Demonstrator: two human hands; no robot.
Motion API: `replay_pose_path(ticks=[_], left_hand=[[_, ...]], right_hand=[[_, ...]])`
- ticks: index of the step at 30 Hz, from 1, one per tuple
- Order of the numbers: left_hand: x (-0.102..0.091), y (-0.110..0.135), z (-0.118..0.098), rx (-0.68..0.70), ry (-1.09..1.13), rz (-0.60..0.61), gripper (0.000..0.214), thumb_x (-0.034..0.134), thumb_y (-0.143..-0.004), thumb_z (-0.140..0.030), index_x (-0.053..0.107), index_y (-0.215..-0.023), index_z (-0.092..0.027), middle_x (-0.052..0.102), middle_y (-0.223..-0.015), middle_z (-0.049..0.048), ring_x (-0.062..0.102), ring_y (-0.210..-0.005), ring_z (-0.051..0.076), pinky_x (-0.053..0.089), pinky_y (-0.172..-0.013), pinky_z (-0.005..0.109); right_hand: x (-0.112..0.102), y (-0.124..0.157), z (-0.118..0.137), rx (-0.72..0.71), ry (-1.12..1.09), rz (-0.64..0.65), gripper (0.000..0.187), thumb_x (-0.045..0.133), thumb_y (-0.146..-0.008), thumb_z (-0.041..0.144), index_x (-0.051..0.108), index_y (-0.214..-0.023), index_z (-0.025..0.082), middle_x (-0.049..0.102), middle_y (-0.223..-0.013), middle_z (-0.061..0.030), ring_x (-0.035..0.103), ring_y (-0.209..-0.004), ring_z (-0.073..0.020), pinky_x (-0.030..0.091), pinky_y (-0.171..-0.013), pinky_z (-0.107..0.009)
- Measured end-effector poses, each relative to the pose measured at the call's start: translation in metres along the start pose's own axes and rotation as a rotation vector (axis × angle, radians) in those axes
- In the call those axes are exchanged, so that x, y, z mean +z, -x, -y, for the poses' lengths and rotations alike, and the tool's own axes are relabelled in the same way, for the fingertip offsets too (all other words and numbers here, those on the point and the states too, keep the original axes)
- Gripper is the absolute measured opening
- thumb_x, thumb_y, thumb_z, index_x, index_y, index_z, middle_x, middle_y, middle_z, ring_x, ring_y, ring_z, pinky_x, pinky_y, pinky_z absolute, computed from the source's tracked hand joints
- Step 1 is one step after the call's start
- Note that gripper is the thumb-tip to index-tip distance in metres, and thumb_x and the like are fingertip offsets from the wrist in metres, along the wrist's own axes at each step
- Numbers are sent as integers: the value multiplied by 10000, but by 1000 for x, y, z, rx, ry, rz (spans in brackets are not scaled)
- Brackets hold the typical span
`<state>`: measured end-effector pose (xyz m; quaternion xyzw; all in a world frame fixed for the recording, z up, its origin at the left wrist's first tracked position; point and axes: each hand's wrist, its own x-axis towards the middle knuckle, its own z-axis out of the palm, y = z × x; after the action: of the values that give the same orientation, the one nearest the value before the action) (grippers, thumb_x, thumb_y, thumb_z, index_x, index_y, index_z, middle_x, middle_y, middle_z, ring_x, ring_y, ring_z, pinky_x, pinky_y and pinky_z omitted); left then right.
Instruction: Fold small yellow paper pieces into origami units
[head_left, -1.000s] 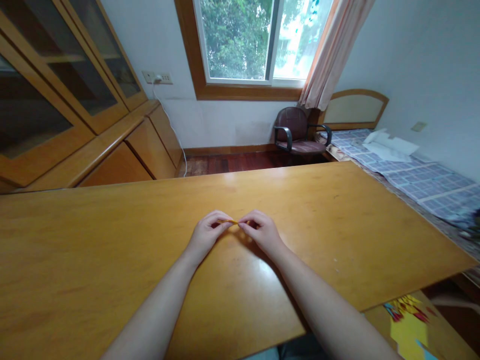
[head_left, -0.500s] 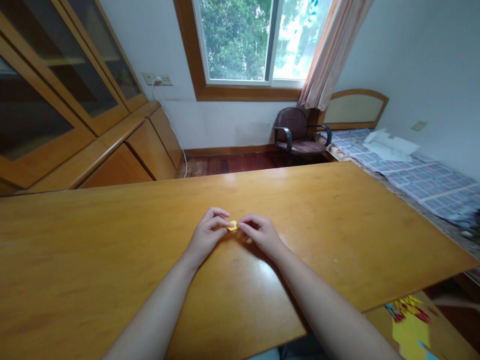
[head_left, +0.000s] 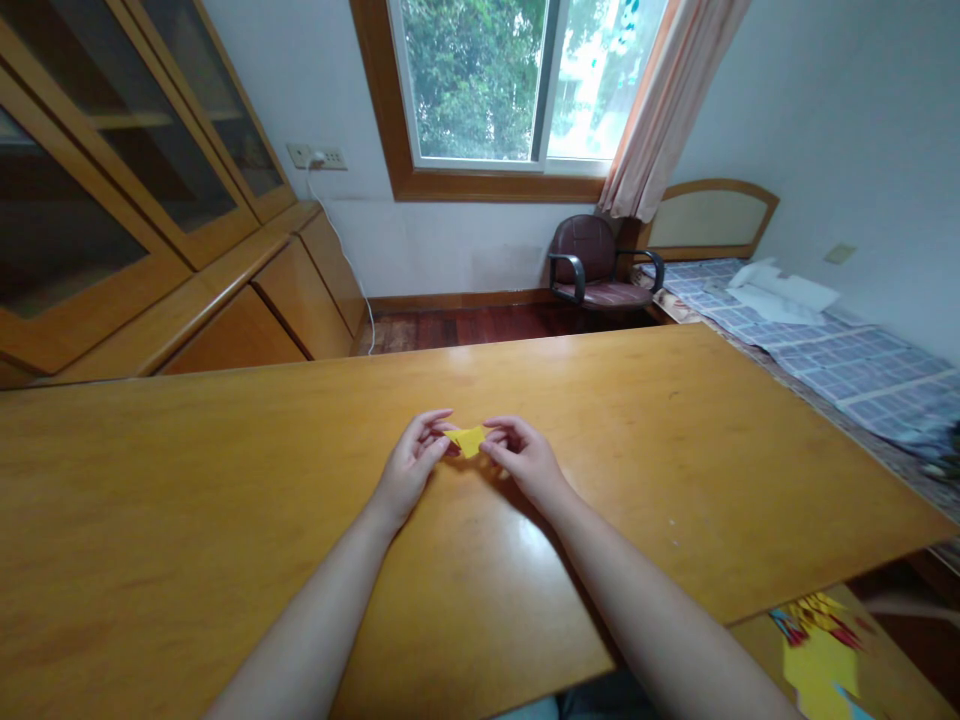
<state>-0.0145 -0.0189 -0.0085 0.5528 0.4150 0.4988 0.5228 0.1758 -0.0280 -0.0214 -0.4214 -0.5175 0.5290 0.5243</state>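
Note:
A small piece of folded yellow paper (head_left: 469, 441) is held up between my two hands, just above the wooden table (head_left: 247, 480). On its left end, my left hand (head_left: 411, 462) pinches the paper between thumb and fingers. My right hand (head_left: 526, 458) grips the opposite end with thumb and forefinger. Dark marks or a dark edge show on the paper near the left fingertips, too small to make out. The hidden fingers lie behind the paper.
On a lower surface at bottom right lie yellow paper sheets (head_left: 819, 665) and several folded red, yellow and blue pieces (head_left: 821, 615). Beyond the table stand a maroon armchair (head_left: 592, 260) and a bed (head_left: 862, 360). A glass-door cabinet (head_left: 187, 240) fills the left side.
The yellow paper has been raised slightly and shows more of its face. My hands have moved a little apart, with the right hand shifting up and right.

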Motion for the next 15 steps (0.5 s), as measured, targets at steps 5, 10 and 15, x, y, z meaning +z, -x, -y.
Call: replay_pose_path(ticks=[5, 10, 15], left_hand=[[3, -2, 1, -92, 0, 10, 553, 787, -678, -322, 556, -1159, -178, 663, -887, 2, 648, -831, 152, 508, -826, 287], [4, -3, 1, -108, -50, 2, 513, 768, -700, -341, 584, -1146, -167, 645, -785, -16, 623, -743, 144, 489, -730, 264], [2, -3, 5, -48, -104, -31, 441, 749, -731, -336, 607, -1116, -175, 560, -697, -51, 572, -688, 124, 462, -688, 242]], right_hand=[[0, 1, 2, 12, 28, 20, 320, 729, -766, 326, 639, -1040, 189, 666, -754, 4, 606, -623, -120, 485, -609, -242], [1, 2, 0, 11, 90, 52, 292, 725, -775, 327, 644, -1019, 187, 672, -769, 0, 609, -614, -115, 489, -594, -236], [2, 1, -4, -1, 172, 73, 267, 716, -777, 314, 653, -998, 178, 668, -756, 1, 593, -617, -114, 480, -591, -234]])
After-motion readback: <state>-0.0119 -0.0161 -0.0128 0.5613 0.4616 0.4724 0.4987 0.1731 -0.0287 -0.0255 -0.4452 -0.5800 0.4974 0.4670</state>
